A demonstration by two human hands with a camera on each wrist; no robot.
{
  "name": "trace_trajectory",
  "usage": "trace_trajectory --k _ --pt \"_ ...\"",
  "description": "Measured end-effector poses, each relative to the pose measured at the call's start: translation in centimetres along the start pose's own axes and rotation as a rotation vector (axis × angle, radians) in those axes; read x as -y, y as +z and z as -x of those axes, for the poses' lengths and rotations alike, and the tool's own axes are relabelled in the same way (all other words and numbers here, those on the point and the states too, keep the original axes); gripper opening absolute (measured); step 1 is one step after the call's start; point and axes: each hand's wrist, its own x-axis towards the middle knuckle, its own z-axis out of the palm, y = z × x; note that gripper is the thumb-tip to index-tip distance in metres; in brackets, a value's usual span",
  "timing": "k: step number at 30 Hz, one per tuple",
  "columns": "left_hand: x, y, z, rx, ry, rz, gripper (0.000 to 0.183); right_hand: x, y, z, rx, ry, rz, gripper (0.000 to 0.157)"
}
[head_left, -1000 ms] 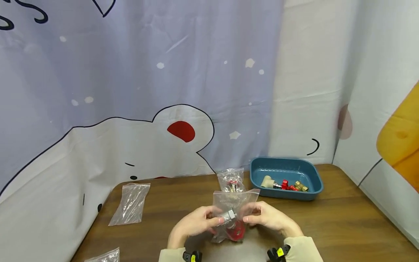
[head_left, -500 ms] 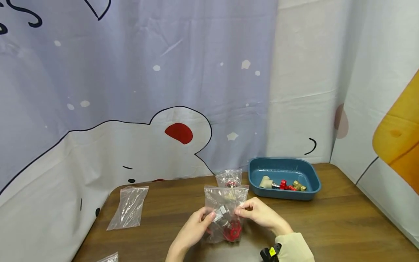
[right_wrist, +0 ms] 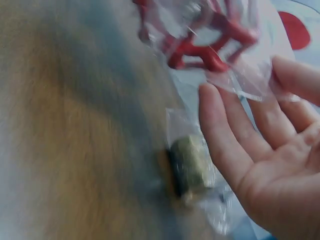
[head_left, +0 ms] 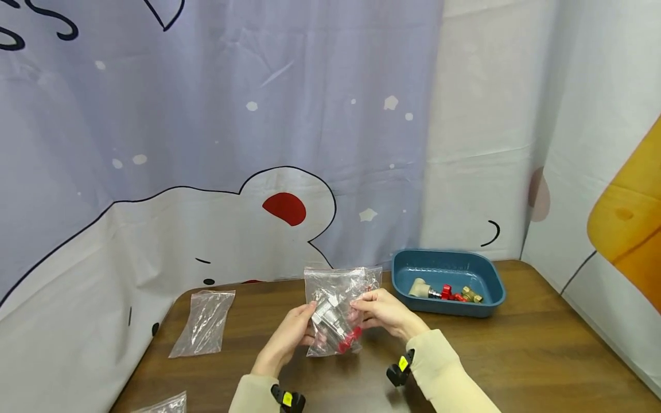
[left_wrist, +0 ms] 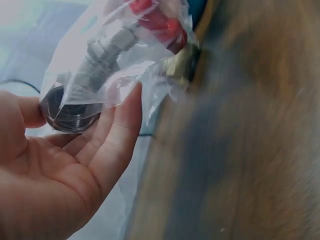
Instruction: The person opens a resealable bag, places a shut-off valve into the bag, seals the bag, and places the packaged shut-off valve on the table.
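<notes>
While L hand (head_left: 290, 334) & R hand (head_left: 388, 314) pinch clear bag (head_left: 330, 282) w/ red-handled valve (head_left: 333, 319), blue tray (head_left: 446, 261) holds misc. fittings (head_left: 447, 292).

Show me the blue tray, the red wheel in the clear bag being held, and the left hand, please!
Blue tray (head_left: 449, 307): head view, on its front wall.
Red wheel (right_wrist: 235, 31): right wrist view, on its rim.
Left hand (left_wrist: 70, 175): left wrist view, on the palm.

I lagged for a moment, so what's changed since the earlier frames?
The clear bag has shifted left and higher in the head view, its red wheel turned more edge-on. The left hand and right hand hold it, as before. The blue tray and flat bag stayed put.
</notes>
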Motion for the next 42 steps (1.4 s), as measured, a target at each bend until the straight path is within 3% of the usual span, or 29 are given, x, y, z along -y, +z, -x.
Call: trace_trajectory --k 11,16,20,27,38,42 --pt "-0.1 -3.7 -3.3 -0.065 -0.1 0.01 0.046 1.6 2.7 -5.1 -0.162 0.126 0.055 0.021" --pt "0.7 -4.5 -4.6 -0.136 -0.153 -0.004 0.042 1.9 3.6 -6.9 -0.218 0.16 0.143 0.016" --pt "1.6 -4.8 -5.3 -0.165 -0.187 -0.009 0.04 1.5 4.2 -8.0 -0.266 0.202 0.211 0.026" --pt "2.6 -5.7 -5.5 -0.245 -0.206 -0.024 0.038 0.8 5.2 -9.6 -0.268 0.191 0.228 0.017" --pt "3.4 -6.5 -5.8 -0.231 -0.239 -0.049 0.04 -0.2 5.6 -10.6 -0.316 0.219 0.209 0.011" --pt "3.7 -6.7 -5.5 -0.223 -0.219 -0.095 0.044 -0.2 5.7 -10.9 -0.328 0.231 0.206 0.011"
